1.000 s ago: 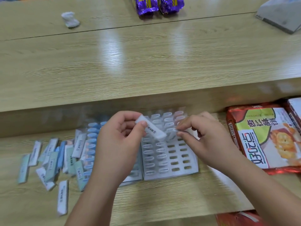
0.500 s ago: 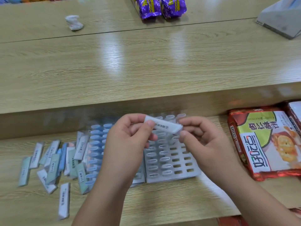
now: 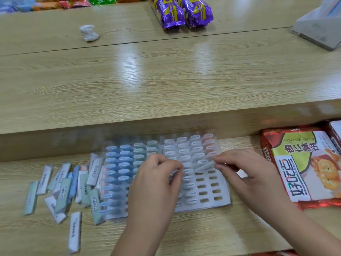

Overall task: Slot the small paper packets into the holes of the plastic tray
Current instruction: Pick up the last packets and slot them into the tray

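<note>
Both hands are lowering a packet [image 3: 203, 166] toward the tray [image 3: 219, 202]: right hand [image 3: 238, 169] pinching it, left hand [image 3: 158, 174] steadying. Next, it needs aiming into an empty hole.

Likely an office or break area: a long light wood-grain laminate desk [image 3: 166, 80] carrying purple foil snack packs [image 3: 180, 13] and a red-edged biscuit packet [image 3: 302, 169]
</note>
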`<state>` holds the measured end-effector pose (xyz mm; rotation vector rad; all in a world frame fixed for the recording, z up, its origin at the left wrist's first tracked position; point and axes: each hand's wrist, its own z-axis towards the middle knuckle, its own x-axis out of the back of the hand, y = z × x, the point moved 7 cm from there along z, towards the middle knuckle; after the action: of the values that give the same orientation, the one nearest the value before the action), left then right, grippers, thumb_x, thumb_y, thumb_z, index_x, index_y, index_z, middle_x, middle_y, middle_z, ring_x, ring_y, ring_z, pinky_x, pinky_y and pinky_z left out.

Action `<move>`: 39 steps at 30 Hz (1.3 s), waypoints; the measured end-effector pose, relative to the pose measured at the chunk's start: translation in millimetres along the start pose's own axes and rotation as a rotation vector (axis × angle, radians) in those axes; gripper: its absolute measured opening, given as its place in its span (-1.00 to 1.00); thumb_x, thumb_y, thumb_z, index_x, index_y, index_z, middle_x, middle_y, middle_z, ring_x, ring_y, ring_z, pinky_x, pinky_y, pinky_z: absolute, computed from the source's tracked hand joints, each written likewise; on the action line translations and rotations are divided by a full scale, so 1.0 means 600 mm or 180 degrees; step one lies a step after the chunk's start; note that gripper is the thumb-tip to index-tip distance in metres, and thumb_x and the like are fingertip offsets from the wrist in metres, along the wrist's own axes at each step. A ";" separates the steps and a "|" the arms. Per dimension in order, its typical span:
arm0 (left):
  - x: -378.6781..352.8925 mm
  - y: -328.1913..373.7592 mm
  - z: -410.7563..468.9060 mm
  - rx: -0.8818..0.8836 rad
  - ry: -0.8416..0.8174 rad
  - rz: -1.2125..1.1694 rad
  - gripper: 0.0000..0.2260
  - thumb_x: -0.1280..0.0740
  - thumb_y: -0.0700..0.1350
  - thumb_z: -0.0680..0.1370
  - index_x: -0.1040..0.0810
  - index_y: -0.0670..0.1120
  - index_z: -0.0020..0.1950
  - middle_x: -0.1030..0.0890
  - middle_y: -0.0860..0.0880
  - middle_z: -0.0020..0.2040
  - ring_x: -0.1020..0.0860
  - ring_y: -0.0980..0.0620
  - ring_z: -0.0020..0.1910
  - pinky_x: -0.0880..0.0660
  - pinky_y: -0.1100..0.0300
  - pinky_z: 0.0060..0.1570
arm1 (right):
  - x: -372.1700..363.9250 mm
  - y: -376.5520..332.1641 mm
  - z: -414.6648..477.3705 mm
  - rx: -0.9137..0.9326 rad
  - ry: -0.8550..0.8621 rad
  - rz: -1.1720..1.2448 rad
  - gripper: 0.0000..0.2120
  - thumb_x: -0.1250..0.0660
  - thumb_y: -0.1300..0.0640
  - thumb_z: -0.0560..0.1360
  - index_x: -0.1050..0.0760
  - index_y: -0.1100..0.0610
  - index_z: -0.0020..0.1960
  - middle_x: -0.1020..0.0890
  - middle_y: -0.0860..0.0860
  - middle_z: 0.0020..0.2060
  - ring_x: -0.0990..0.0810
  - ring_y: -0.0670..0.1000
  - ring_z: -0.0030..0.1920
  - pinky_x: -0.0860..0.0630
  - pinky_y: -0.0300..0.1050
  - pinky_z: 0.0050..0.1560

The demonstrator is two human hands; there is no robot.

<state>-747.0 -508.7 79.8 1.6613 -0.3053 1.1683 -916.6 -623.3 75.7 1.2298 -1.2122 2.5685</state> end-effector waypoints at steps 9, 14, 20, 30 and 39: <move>-0.005 -0.003 0.002 -0.0203 0.0104 0.0214 -0.93 -0.49 -0.02 0.50 -0.69 0.12 -0.04 -0.48 0.16 -0.12 -0.48 0.12 -0.19 -0.42 0.24 -0.38 | -0.015 0.002 -0.012 0.0605 -0.0101 -0.0706 -0.82 -0.46 0.16 0.47 -0.70 0.08 0.07 -0.69 -0.11 0.00 -0.62 -0.01 -0.09 -0.55 -0.06 -0.21; -0.002 -0.005 0.000 -0.0250 0.0154 0.0080 -0.91 -0.51 -0.07 0.48 -0.70 0.07 -0.03 -0.51 0.13 -0.11 -0.51 0.10 -0.12 -0.48 0.21 -0.29 | -0.043 -0.010 -0.018 0.0791 -0.0352 -0.1010 -0.75 -0.40 0.20 0.47 -0.70 0.02 0.11 -0.68 -0.04 0.00 -0.54 0.01 -0.13 -0.52 -0.09 -0.39; 0.067 -0.076 -0.024 0.0172 0.0377 -0.0719 -0.86 -0.41 -0.05 0.56 -0.65 0.10 0.10 -0.54 0.24 -0.01 -0.53 0.22 -0.06 -0.47 0.36 -0.04 | -0.041 -0.084 -0.009 0.0188 0.0083 -0.0677 -0.71 -0.27 0.03 0.53 -0.66 0.03 0.17 -0.56 -0.02 -0.07 -0.48 0.04 -0.13 -0.43 -0.09 -0.15; 0.247 -0.428 -0.131 0.1659 0.1212 -0.0339 -0.82 -0.44 -0.08 0.51 -0.56 0.07 0.08 -0.54 0.09 -0.01 -0.53 0.26 -0.16 -0.35 0.41 -0.23 | -0.376 -0.387 0.037 0.0125 -0.1178 -0.0254 -0.66 -0.29 -0.11 0.47 -0.48 -0.11 0.23 -0.63 -0.21 -0.04 -0.62 -0.09 -0.08 -0.58 -0.14 -0.18; 0.251 -0.529 -0.076 0.1813 0.0660 0.0192 -0.69 -0.39 0.13 0.53 -0.55 -0.02 0.17 -0.48 0.00 0.02 -0.52 -0.07 0.06 -0.41 0.11 -0.14 | -0.534 -0.375 0.128 -0.0415 -0.1726 -0.1445 -0.48 -0.27 -0.29 0.50 -0.41 -0.02 0.34 -0.51 0.01 0.16 -0.45 0.10 0.20 -0.42 0.02 0.13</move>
<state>-481.6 -283.7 12.7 1.9980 0.1259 1.5570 -569.6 -431.6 29.8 1.9713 -0.9816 1.8652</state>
